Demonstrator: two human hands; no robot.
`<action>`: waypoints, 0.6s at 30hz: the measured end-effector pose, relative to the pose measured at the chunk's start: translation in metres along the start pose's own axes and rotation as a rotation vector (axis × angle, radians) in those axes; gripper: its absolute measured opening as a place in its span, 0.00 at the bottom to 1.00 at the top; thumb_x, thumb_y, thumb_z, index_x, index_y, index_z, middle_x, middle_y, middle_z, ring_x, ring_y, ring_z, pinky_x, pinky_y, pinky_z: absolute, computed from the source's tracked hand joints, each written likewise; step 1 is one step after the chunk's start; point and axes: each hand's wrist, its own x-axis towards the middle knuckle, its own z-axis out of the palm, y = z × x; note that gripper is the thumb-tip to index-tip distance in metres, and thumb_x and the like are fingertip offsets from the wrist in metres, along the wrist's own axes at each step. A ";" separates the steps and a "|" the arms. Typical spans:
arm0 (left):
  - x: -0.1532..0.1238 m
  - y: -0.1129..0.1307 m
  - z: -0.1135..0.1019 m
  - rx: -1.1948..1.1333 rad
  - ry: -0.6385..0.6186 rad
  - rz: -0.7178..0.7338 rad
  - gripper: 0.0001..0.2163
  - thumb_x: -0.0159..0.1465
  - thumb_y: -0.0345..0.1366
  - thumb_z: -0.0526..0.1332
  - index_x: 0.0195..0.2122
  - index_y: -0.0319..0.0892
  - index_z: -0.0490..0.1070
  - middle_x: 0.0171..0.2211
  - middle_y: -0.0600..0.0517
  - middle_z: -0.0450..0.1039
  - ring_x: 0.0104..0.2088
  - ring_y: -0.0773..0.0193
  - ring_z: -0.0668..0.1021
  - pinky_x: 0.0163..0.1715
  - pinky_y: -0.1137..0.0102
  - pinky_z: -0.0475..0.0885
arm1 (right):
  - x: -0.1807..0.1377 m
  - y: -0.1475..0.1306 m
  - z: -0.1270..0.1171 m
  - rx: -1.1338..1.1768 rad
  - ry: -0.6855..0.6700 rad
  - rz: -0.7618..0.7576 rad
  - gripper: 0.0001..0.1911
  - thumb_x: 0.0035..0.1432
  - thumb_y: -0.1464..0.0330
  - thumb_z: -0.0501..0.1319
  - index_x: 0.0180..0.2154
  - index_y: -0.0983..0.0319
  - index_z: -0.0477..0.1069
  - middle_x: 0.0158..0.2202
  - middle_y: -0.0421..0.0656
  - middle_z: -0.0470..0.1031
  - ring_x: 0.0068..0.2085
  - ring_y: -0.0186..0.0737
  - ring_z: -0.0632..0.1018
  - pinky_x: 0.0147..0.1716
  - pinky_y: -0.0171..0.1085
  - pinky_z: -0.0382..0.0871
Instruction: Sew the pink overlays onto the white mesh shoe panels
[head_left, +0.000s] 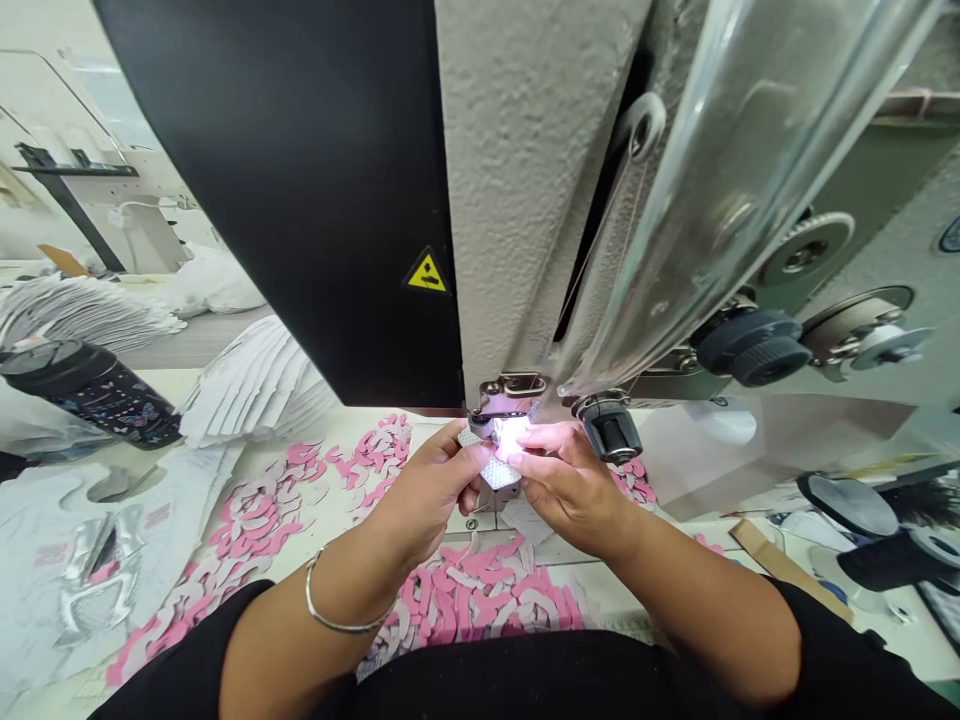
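Observation:
Under the head of a sewing machine (540, 180), a small white textured fabric piece (498, 474) lies in the bright lamp light. My left hand (442, 475) pinches its left edge between thumb and fingers. From the right, my right hand (574, 480) has its fingers closed on the same piece, close to the presser foot (491, 420). Glare washes out the spot where the fingertips meet the fabric, and the needle cannot be made out. Pink and white curved fabric pieces (480, 595) are heaped on the table around both hands.
Stacked white pieces (259, 385) and a dark patterned bottle (94, 390) stand at left, above printed white sheets (67, 560). A black thread spool (900, 558) and a cardboard strip (787, 570) lie at right. The black machine cover (300, 180) overhangs the left hand's side.

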 end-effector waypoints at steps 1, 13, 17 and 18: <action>0.000 0.000 0.000 0.002 0.002 -0.003 0.05 0.61 0.37 0.64 0.33 0.43 0.69 0.20 0.60 0.64 0.17 0.75 0.65 0.16 0.79 0.60 | 0.000 0.000 0.000 0.002 -0.001 0.000 0.16 0.61 0.75 0.61 0.49 0.55 0.73 0.42 0.45 0.69 0.47 0.46 0.74 0.42 0.47 0.72; -0.003 0.001 0.002 0.035 0.023 0.002 0.07 0.61 0.37 0.65 0.31 0.42 0.68 0.22 0.59 0.64 0.18 0.74 0.66 0.17 0.77 0.61 | -0.002 0.003 0.001 0.003 -0.013 0.000 0.16 0.60 0.75 0.61 0.49 0.53 0.74 0.42 0.45 0.69 0.47 0.46 0.73 0.45 0.49 0.72; -0.003 0.001 0.002 0.042 0.030 0.011 0.06 0.61 0.37 0.65 0.32 0.42 0.69 0.25 0.58 0.66 0.20 0.74 0.66 0.18 0.78 0.61 | -0.002 0.002 0.000 -0.001 -0.018 0.010 0.15 0.60 0.75 0.60 0.47 0.54 0.75 0.41 0.45 0.69 0.47 0.46 0.73 0.44 0.49 0.72; -0.003 0.001 0.002 0.042 0.029 0.011 0.06 0.61 0.38 0.65 0.33 0.42 0.69 0.25 0.58 0.66 0.20 0.74 0.66 0.18 0.78 0.61 | -0.002 0.002 0.000 -0.003 -0.025 0.018 0.16 0.60 0.75 0.60 0.47 0.53 0.75 0.41 0.45 0.69 0.46 0.46 0.73 0.44 0.49 0.72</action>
